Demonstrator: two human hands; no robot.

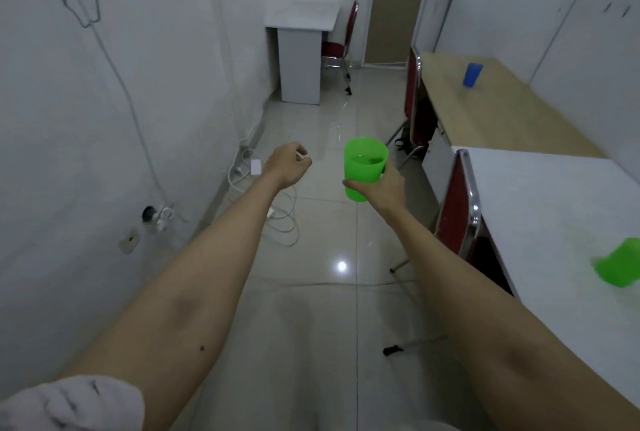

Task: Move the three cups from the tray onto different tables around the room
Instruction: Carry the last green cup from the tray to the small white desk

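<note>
Out over the shiny floor, we hold a green cup upright in our right hand. Our grip is wrapped around its lower half, and the cup touches no bench. Our left hand is curled into a loose fist beside it, with a small thin thing between the fingers that we cannot make out. On the tan bench to the right stands a blue cup. Another green cup, blurry, sits on the near white bench. A far white bench stands by the wall, next to a red chair.
</note>
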